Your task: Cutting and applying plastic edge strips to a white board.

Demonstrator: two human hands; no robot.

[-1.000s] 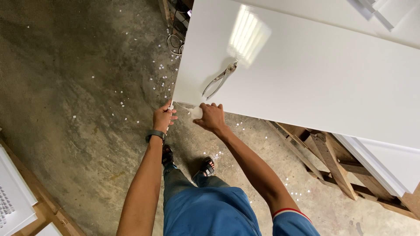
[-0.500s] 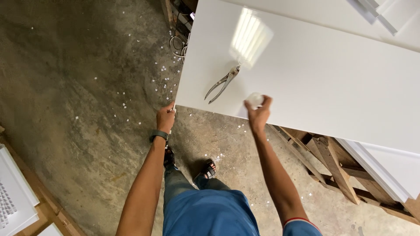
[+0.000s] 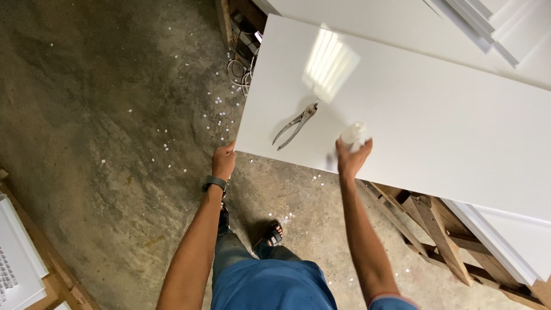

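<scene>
A person stands over a large white panel (image 3: 436, 120) that fills the upper right of the frame and slopes down toward the lower right, resting on rough wooden trestles (image 3: 425, 224) that show beneath its near edge. The left hand (image 3: 223, 162), just left of centre, is closed on the panel's near corner, thumb on top and fingers wrapped under the edge, which looks like a steadying hold so the board does not slide on its supports. A dark watch (image 3: 213, 183) sits on that wrist.

The right hand (image 3: 351, 155), a little right of centre, is raised over the panel's near edge and gripped around a small pale object (image 3: 354, 134), whitish and blurred; I cannot tell what it is. It is held above the white surface, close to it, and whether it touches the surface I cannot tell.

Between the two hands, slightly higher in the frame, a pair of metal pliers (image 3: 297, 123) lies flat on the panel with its handles spread toward the person, within easy reach of either hand. A bright patch of reflected light sits just above it.

The left half of the frame is bare concrete floor (image 3: 103, 115) scattered with tiny white chips. More white panels (image 3: 505, 34) are stacked at the upper right, and a tangle of cables (image 3: 240, 72) lies at the panel's far left corner
</scene>
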